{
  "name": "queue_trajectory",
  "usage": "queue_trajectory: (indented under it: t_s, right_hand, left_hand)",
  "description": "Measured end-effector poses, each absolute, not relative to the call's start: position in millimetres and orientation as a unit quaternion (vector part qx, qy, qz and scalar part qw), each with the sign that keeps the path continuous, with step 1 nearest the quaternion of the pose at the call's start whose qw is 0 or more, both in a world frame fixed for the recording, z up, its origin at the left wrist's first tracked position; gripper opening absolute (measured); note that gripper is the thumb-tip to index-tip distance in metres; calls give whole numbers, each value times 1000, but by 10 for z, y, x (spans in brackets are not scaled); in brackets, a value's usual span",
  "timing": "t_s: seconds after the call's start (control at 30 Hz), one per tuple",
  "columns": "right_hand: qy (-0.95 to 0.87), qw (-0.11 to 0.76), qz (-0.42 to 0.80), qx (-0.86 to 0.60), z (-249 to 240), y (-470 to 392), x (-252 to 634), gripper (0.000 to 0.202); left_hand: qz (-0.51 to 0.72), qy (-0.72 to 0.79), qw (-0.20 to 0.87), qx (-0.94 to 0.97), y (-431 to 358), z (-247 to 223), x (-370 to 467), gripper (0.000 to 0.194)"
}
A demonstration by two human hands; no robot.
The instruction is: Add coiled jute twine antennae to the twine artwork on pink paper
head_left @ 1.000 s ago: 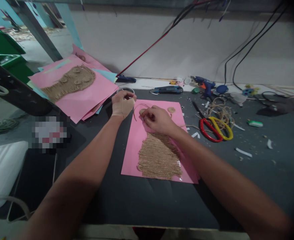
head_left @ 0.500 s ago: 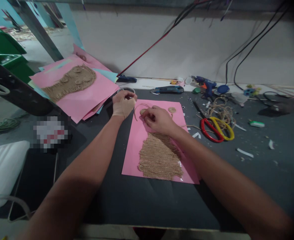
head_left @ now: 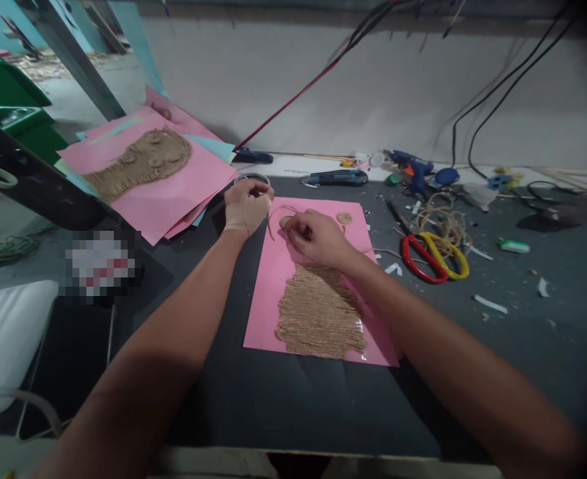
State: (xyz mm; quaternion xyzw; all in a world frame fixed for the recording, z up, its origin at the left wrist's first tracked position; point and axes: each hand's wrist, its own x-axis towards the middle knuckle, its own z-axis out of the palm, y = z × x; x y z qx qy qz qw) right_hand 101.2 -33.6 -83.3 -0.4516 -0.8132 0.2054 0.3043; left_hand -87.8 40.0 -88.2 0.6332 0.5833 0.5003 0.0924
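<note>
A pink sheet (head_left: 266, 293) lies on the dark table, with rows of brown twine (head_left: 318, 313) laid side by side across its lower part. Near the sheet's upper left is a small twine coil (head_left: 284, 221), partly covered by my right hand (head_left: 318, 236). The right fingers are pinched at that coil, where a loose strand loops out. Another twine coil (head_left: 344, 218) sits at the upper right. My left hand (head_left: 247, 206), with a beige wrap, rests just left of the sheet, fingers curled; what they hold, if anything, is hidden. Right behind it is a ring-shaped roll (head_left: 259, 177).
Scissors (head_left: 430, 259) with red and yellow handles lie right of the sheet beside tangled twine (head_left: 446, 219). A box cutter (head_left: 336, 177) and a blue glue gun (head_left: 413, 169) are at the back. Stacked pink sheets (head_left: 194, 183) stand left. Paper scraps litter the right.
Almost nothing differs. My right hand stays at the coil with only a tiny shift of its fingers, and my left hand keeps its place.
</note>
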Motion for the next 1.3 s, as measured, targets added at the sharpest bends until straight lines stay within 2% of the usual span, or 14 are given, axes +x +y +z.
queue_trajectory:
  t_s: [1.3]
  right_hand:
    - [-812,329,220,-430,-878,-315,1019,23]
  left_hand:
    - [487,590,93,637,392,-863,-875,6]
